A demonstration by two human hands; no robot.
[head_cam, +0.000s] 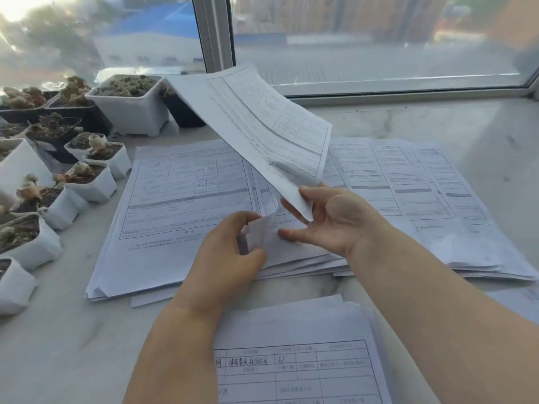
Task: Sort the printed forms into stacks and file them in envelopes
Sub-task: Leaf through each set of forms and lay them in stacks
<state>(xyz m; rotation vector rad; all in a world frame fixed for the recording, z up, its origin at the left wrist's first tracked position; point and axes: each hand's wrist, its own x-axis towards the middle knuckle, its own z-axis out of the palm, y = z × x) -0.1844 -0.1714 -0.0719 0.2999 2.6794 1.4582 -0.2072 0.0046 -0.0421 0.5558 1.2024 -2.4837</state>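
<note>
Lifting: right hand [329, 220] pinches raised form [262, 132] by near corner, long axis running away over middle stack [291, 252]; left hand [233, 246], nearer, pinches curled sheet corner [259, 228] on middle stack

1. The right hand [329, 220] pinches the near edge of a lifted form [262, 123], which slants up toward the window [379, 39]
2. The left hand [233, 246] pinches a curled sheet corner [259, 228], seemingly from the middle stack [291, 252]
3. Left stack [175, 193], right stack [423, 182] and near stack [306, 360] lie on the sill [58, 345]
4. Small plant pots [96, 182] stand at left
</note>
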